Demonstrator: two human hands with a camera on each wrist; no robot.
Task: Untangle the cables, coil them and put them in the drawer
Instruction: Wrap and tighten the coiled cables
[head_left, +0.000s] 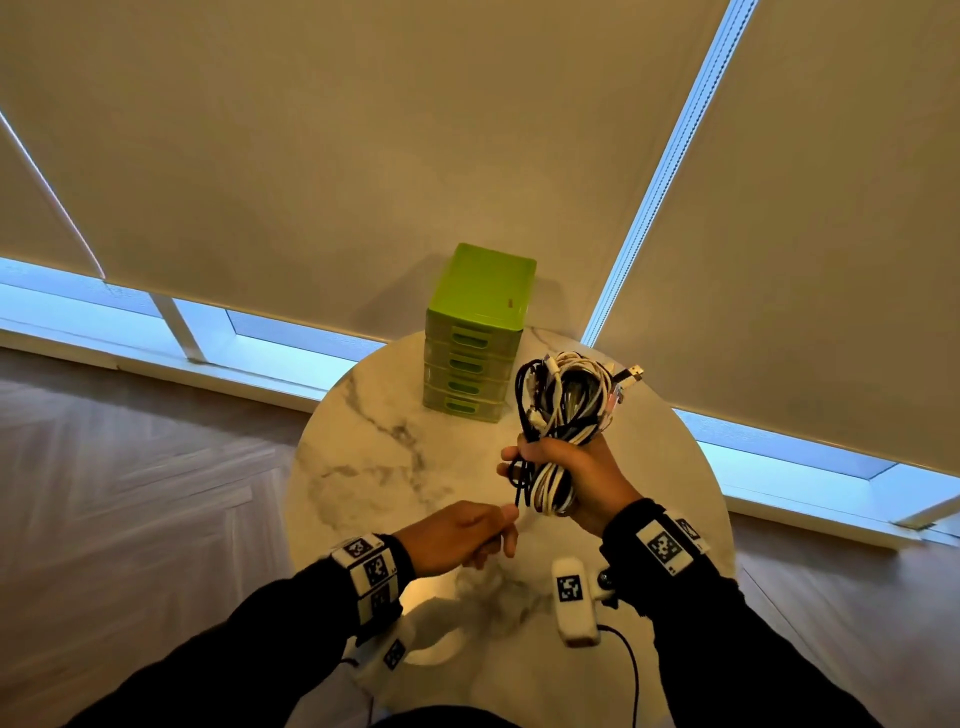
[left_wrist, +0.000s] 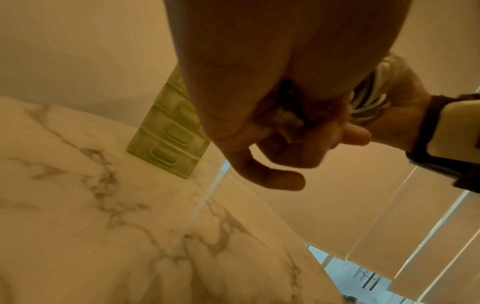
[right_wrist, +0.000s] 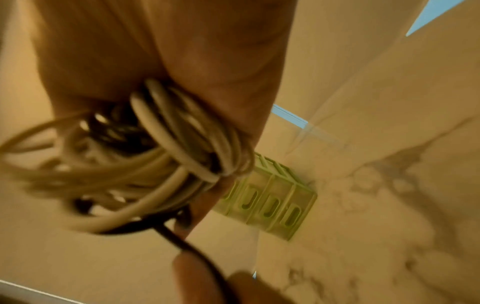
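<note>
Two hands on one cable bundle, above the tabletop

Right hand (head_left: 563, 475): raised over the round marble tabletop (head_left: 374, 457), forearm angled up from lower right, fist clenched around the middle of a bundle of black and white cables (head_left: 563, 400). Loops fan out above the fist; shorter loops hang below it. A USB plug (head_left: 631, 373) sticks out at the bundle's upper right.

Left hand (head_left: 457, 535): lower and nearer the body, back of hand up, thumb and forefinger pinching a single black cable (head_left: 521, 486) that runs up into the bundle. Other fingers curl loosely underneath.

Both wrists carry marker-tagged bands; sleeves are dark.

Green drawer unit (head_left: 475, 332): stands upright at the far side of the tabletop, just left of the bundle, all drawers closed. No cables inside that I can see.

Right wrist view: blurred, white strands (right_wrist: 166, 131) wrapped under the palm.
</note>
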